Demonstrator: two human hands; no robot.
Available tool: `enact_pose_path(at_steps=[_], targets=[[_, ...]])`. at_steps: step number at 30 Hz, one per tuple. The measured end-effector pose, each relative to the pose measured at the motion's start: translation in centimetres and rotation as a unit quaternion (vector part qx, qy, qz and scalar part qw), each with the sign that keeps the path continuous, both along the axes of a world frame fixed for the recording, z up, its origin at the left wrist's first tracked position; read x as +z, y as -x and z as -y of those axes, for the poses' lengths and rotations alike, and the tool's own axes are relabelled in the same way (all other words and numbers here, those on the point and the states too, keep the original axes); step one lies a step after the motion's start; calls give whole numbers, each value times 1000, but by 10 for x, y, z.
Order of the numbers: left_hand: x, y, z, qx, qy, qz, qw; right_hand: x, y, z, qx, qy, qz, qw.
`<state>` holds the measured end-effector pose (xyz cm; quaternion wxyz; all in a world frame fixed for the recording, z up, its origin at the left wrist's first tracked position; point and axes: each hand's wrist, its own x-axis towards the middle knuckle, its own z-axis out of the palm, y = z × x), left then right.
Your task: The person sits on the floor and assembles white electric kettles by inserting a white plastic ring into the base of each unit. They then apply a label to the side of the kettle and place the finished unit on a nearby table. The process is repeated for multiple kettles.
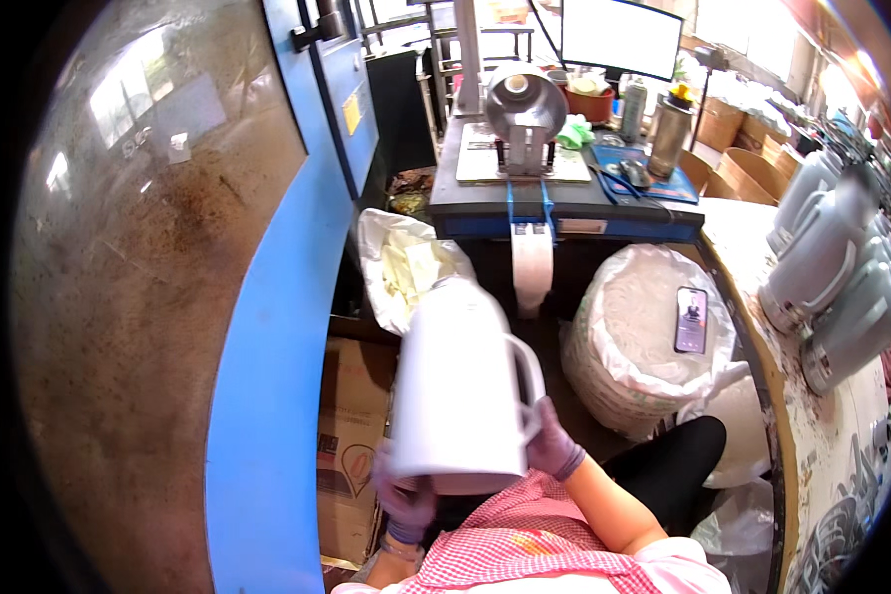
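A large white jug (460, 386) with a looped handle is tilted in front of me, slightly blurred. My left hand (406, 500), in a purplish glove, is closed on its lower left edge, with some fingers hidden beneath the base. My right hand (552, 443), gloved alike, is closed at the lower end of the handle, its fingers partly hidden by the jug. Just beyond the jug stands a white bag (386, 243) of pale yellowish material.
A dark bench (465, 203) ahead carries a metal fixture (525, 104) and a bottle (669, 134). To the right stands a white-lined sack (624, 297) with a phone (691, 320) on top. Several grey jugs (822, 247) line the right-hand table (797, 416). A blue machine panel (267, 396) borders my left.
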<state>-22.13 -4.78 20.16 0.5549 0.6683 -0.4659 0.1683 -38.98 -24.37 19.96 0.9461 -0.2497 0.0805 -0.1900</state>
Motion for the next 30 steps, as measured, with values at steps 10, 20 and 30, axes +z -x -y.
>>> enact_pose_path(at_steps=[10,20,30], targets=[[86,-22,163,-589,-91,-432,677,96,164,22,59,581,-254,771],[179,107,233,-771,-308,-191,524,180,165,28,-290,807,-159,490],[170,106,217,-736,-381,-213,517,181,139,10,-360,803,-245,406]])
